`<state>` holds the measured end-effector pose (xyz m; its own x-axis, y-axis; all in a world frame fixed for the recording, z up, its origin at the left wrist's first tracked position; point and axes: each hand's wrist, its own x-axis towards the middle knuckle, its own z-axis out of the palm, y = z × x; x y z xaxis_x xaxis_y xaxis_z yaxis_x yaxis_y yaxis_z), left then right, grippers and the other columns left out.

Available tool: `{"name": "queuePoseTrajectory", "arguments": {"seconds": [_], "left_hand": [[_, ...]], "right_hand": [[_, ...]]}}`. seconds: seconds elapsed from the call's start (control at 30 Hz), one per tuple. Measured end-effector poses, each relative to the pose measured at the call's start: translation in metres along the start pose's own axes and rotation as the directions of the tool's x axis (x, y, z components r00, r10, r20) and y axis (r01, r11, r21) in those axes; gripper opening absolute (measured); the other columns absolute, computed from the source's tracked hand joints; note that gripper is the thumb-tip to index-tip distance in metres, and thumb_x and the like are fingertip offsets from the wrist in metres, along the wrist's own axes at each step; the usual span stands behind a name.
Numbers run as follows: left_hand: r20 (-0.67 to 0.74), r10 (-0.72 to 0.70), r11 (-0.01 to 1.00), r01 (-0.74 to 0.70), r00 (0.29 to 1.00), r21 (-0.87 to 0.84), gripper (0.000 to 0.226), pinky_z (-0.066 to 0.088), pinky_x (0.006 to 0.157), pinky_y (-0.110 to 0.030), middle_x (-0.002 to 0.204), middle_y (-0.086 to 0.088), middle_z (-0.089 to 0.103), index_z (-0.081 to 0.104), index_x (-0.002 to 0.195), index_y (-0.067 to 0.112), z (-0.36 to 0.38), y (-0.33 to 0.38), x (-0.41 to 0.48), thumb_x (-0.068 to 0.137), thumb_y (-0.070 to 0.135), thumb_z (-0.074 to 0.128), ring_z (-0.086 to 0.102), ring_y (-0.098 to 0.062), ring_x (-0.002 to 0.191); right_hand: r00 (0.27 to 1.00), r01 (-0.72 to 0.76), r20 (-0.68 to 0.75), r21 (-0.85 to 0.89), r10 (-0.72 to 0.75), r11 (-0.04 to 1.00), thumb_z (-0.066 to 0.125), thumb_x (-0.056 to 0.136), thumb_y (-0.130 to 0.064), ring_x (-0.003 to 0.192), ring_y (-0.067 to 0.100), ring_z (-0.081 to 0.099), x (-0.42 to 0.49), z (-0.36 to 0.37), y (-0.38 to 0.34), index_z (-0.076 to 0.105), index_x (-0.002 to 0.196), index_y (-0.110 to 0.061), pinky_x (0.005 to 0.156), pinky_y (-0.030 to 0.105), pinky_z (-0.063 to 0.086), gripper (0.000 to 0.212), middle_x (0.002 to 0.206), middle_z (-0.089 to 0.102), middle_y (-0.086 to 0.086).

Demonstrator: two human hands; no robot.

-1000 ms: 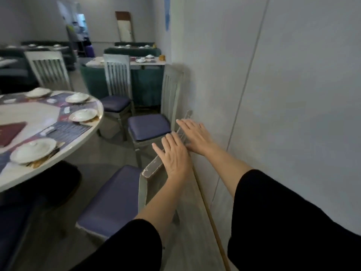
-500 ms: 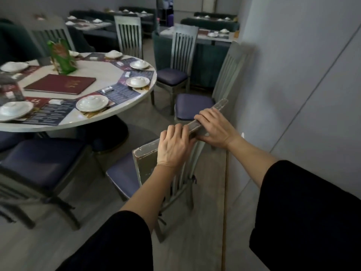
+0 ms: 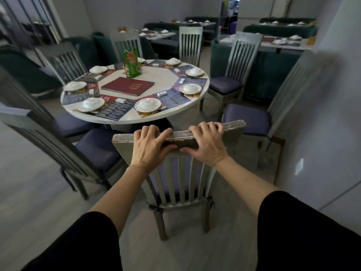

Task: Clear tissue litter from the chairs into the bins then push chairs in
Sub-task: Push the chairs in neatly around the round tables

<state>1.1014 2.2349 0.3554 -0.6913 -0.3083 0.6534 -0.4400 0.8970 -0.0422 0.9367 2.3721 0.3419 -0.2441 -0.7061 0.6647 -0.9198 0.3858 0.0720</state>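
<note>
While both hands grip the top rail of the slatted grey chair [image 3: 181, 173], the left hand [image 3: 150, 147] and right hand [image 3: 207, 145] sit side by side, fingers curled over the rail's far edge and thumbs pressed to its near face. That chair stands facing the round tabletop [image 3: 129, 119], its purple seat just short of the table's edge. Covered white bowls [image 3: 147, 104] on printed placemats ring the tabletop around a dark red menu [image 3: 127, 86]. No tissue shows on the visible purple seats.
</note>
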Motion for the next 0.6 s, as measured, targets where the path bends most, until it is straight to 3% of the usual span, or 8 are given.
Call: {"name": "queuePoseTrajectory", "arguments": {"seconds": [0.2,0.43,0.53,0.6], "left_hand": [[0.044,-0.078,0.995,0.08,0.996,-0.057,0.046,0.035,0.077,-0.039,0.093,-0.006,0.051,0.058,0.115,0.028,0.008,-0.017,0.0,0.077,0.051,0.068,0.046,-0.027,0.088],[-0.008,-0.146,0.985,0.145,0.989,-0.093,0.044,0.035,0.081,-0.039,0.094,-0.007,0.051,0.059,0.113,0.025,0.03,0.023,0.02,0.078,0.05,0.068,0.044,-0.025,0.089],[-0.012,-0.258,0.963,0.256,0.966,-0.084,0.046,0.032,0.097,-0.048,0.104,-0.01,0.052,0.056,0.117,0.025,0.043,0.044,0.03,0.079,0.05,0.067,0.044,-0.028,0.1],[0.007,-0.344,0.937,0.344,0.939,-0.067,0.046,0.014,0.111,-0.054,0.112,-0.01,0.051,0.052,0.12,0.029,0.051,0.055,0.038,0.082,0.051,0.063,0.042,-0.029,0.113]], "right_hand": [[0.999,-0.001,0.04,0.008,0.001,1.0,0.056,0.072,-0.073,0.088,0.027,0.05,0.009,0.019,-0.015,0.056,0.108,-0.02,0.087,0.045,0.031,0.063,0.096,0.054,0.004],[0.991,-0.007,0.135,0.035,0.003,0.999,0.049,0.072,-0.078,0.09,0.027,0.05,0.023,0.024,0.036,0.054,0.106,-0.022,0.088,0.043,0.028,0.066,0.097,0.055,0.004],[0.982,-0.03,0.187,0.055,0.019,0.998,0.059,0.068,-0.075,0.093,0.028,0.049,0.036,0.026,0.057,0.053,0.107,-0.023,0.093,0.044,0.028,0.065,0.097,0.054,0.004],[0.977,-0.038,0.211,0.068,0.023,0.997,0.065,0.066,-0.071,0.095,0.029,0.049,0.046,0.03,0.069,0.053,0.107,-0.023,0.096,0.046,0.029,0.065,0.098,0.055,0.004]]}}
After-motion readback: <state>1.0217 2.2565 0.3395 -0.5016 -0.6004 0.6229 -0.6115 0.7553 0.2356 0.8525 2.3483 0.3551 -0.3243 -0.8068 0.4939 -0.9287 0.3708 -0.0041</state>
